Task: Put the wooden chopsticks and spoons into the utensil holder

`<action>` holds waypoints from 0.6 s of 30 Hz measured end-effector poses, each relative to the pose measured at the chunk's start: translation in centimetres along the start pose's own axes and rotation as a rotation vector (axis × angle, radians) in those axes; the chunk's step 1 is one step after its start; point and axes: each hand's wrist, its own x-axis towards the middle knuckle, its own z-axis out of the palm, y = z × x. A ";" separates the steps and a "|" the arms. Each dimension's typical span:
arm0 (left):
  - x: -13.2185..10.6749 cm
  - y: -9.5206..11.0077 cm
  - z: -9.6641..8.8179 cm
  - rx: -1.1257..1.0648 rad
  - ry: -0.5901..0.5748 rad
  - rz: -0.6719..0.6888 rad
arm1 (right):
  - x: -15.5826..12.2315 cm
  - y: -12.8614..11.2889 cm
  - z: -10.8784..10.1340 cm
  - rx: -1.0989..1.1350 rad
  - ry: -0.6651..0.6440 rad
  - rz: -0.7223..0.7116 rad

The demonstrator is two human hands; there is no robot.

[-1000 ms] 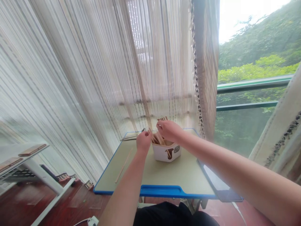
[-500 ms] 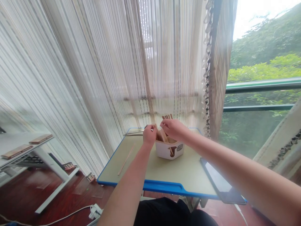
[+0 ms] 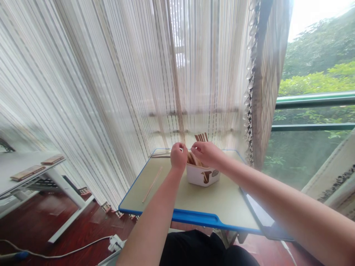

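A white box [image 3: 202, 178] holding several wooden sticks [image 3: 202, 137] stands on a small beige table with a blue rim [image 3: 191, 217]. My left hand [image 3: 178, 157] hovers at the box's left edge, fingers curled in a pinch; what they hold is hidden. Over the box's top, my right hand [image 3: 207, 153] has its fingers closed among the sticks. One loose thin stick [image 3: 152, 179] lies on the table's left part. Several more thin sticks [image 3: 161, 154] lie at the far left corner.
A string curtain [image 3: 138, 81] hangs just behind the table. A dark tablet [image 3: 260, 218] lies at the table's right edge. A white desk [image 3: 33, 173] stands at the left over red wooden floor, with a white cable and power strip [image 3: 115, 243] below. A window railing [image 3: 313, 99] is at the right.
The view has shifted left, so the table sits further right in the picture. My left hand has moved closer to the box and to my right hand.
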 end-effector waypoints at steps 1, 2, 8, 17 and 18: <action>-0.2 -0.2 0.2 0.005 -0.026 -0.028 | 0.0 -0.1 0.1 0.005 -0.007 -0.001; -0.3 -0.4 0.4 0.004 -0.049 -0.066 | 0.0 -0.2 0.2 0.011 -0.012 -0.001; -1.3 -0.9 0.0 -0.077 -0.092 -0.166 | 0.3 -1.4 0.4 0.134 0.060 0.025; -5.4 -8.0 -8.1 0.539 -0.080 -0.240 | 0.4 -4.8 5.8 0.434 0.166 -0.064; -6.0 -9.1 -9.1 0.632 -0.123 -0.304 | 0.6 -5.3 7.4 0.457 0.139 -0.064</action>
